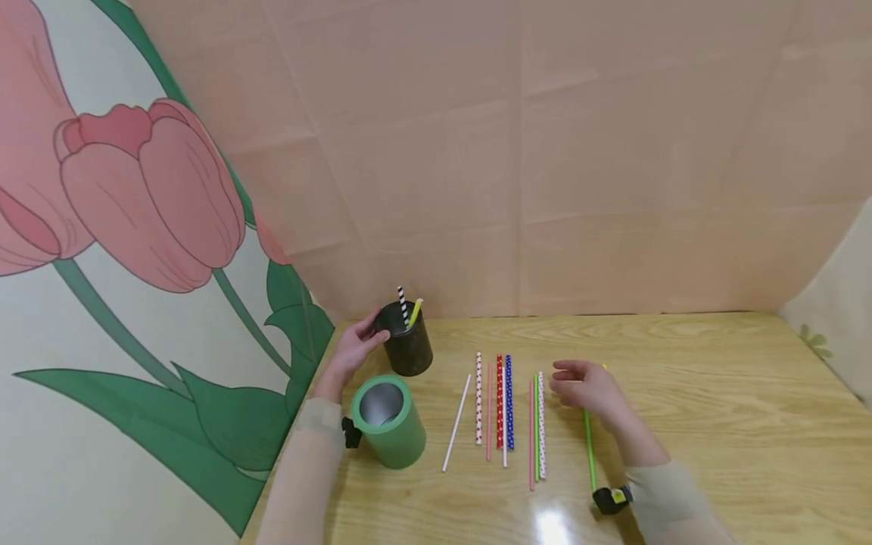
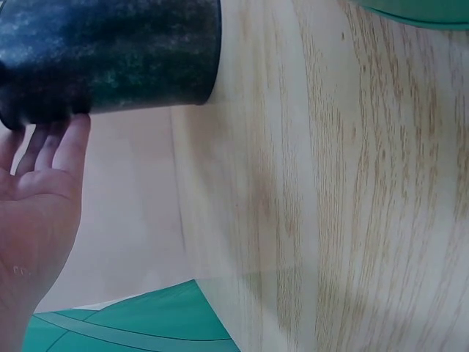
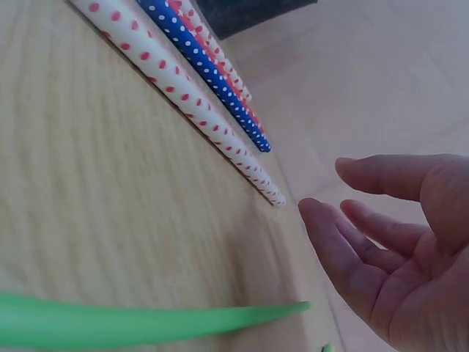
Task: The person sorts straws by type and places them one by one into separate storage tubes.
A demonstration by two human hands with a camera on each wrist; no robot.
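My left hand (image 1: 353, 350) grips the side of a black cup (image 1: 412, 357) near its rim. In the left wrist view the fingers lie against the side of the cup (image 2: 124, 59). A black-and-white striped straw (image 1: 403, 304) and a yellow straw (image 1: 415, 312) stand in this cup. My right hand (image 1: 586, 387) is held above the table with nothing between thumb and fingers. A green straw (image 1: 590, 446) lies below it. In the right wrist view, the thumb and fingers (image 3: 344, 264) are apart, near a white straw with red dots (image 3: 183, 95).
A green cylindrical holder (image 1: 398, 439) with a grey inside stands in front of the black cup. Several straws lie roughly lengthwise mid-table, including a blue dotted one (image 1: 509, 401), a red dotted one (image 1: 499, 401) and a tilted white one (image 1: 456, 424). A tulip-patterned wall (image 1: 136, 189) borders the left.
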